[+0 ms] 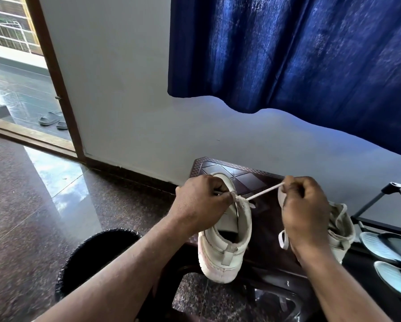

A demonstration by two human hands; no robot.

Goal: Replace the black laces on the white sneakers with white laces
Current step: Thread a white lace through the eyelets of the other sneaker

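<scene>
"Where's the white lace (262, 192)?"
"Taut, running rightward from the top of the sneaker (225, 247). My right hand (304, 210) pinches its far end; my left hand (201, 201) pinches it at the sneaker."

Blue curtain (299, 54) on the wall, grey slides (52, 119) beyond the doorway, pale sandals (390, 259) at right, black mat (95, 254) on the polished floor (32, 194)

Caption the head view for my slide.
Left hand and right hand pull a white lace taut over a white sneaker on a dark brown stool.
</scene>
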